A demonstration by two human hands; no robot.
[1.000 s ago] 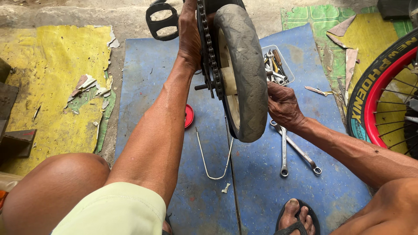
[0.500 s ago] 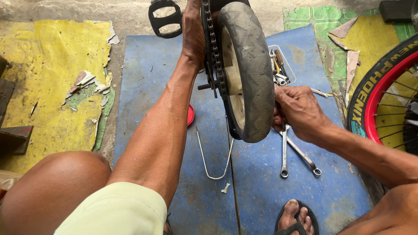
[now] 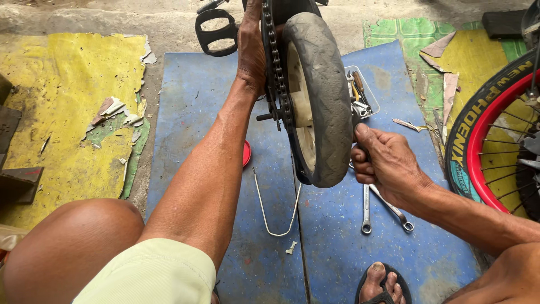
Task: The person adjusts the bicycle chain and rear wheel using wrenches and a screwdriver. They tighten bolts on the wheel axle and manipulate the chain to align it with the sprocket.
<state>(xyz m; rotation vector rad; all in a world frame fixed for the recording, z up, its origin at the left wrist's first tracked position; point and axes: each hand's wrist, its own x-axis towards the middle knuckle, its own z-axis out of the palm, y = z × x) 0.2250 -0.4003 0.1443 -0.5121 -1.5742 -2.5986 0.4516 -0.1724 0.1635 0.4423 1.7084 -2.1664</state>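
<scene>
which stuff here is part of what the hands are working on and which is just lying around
In hand:
- small grey wheel
- chain, gripped by the left hand
- right hand, closed at the tyre's side; what it holds is hidden

Lying about:
- two spanners
- tray of tools
- bent wire stay
- red lid
- red-rimmed wheel

A small wheel point(image 3: 318, 95) stands upright over the middle of a mat point(image 3: 191, 112) on the floor, its chain point(image 3: 275, 62) on its left side. A tray of tools point(image 3: 363, 93) lies behind it to the right, two wrenches point(image 3: 379, 208) right of it, a bent wire point(image 3: 275, 211) before it, and a pedal point(image 3: 216, 31) behind to the left.
</scene>
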